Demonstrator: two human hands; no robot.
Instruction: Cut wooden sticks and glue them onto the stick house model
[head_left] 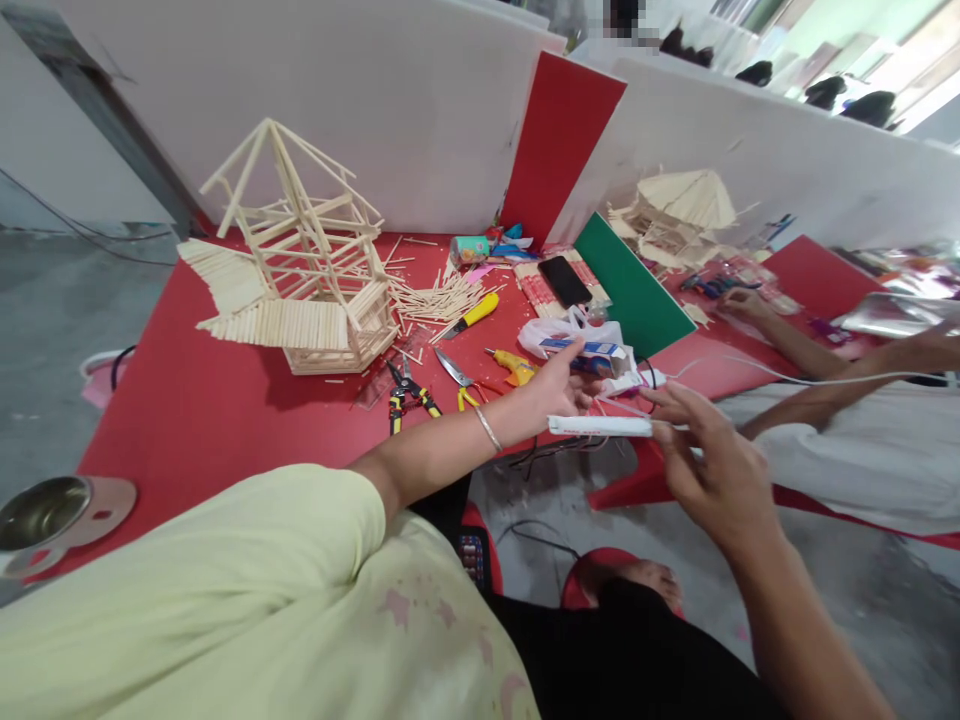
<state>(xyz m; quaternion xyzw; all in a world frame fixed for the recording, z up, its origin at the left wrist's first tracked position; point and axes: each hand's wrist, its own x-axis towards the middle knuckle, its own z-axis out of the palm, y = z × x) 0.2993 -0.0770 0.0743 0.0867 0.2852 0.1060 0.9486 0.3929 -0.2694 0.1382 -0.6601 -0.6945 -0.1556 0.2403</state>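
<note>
My left hand (553,392) reaches over the table's front edge, its thumb against a small blue-and-white box (596,350) and its fingers curled below. The box's right end looks unfolded. My right hand (716,460) pinches one end of a slim white packet (600,427) with red print, held level in front of the table edge. A white-and-pink item (634,382) lies between the two hands, partly hidden. Behind the box is a crumpled white plastic bag (551,332). A yellow glue gun (514,366) rests just left of it.
A wooden-stick house model (315,260) stands on the red table (150,400) at left, beside loose sticks (442,300). Pliers (405,390), scissors (459,375), a yellow utility knife (476,312) and a phone (564,281) lie nearby. A green board (634,285) separates a co-worker's arms (825,395) at right.
</note>
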